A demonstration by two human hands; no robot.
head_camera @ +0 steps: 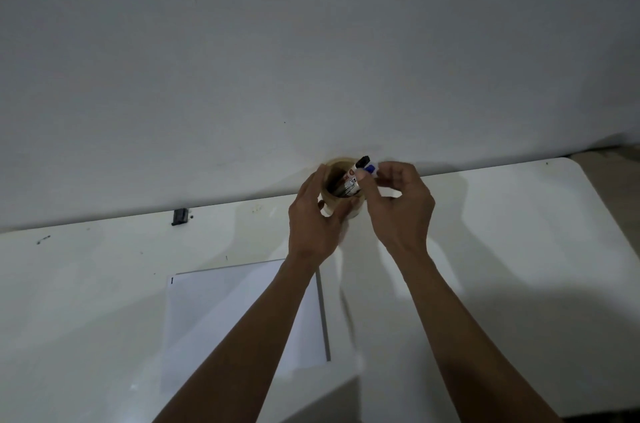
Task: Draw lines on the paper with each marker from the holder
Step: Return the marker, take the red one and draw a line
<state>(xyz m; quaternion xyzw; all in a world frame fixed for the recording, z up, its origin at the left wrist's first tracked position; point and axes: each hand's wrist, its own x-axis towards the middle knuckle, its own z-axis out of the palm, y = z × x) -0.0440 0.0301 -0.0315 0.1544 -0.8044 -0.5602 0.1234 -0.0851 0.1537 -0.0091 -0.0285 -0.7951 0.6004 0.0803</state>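
A tan round holder point(337, 170) stands at the table's far edge against the wall, with markers inside. My left hand point(313, 218) wraps around its left side and front. My right hand point(398, 200) pinches a blue-capped marker point(370, 169) at the holder's right rim. A black-capped marker point(356, 173) leans out of the holder just left of it. White paper point(242, 311) lies on the table nearer to me, under my left forearm, with one short dark line at its top-left corner.
The white table point(502, 249) ends at a rounded corner on the far right. A small black clip point(180, 216) sits at the wall edge on the left. A grey wall rises behind the holder.
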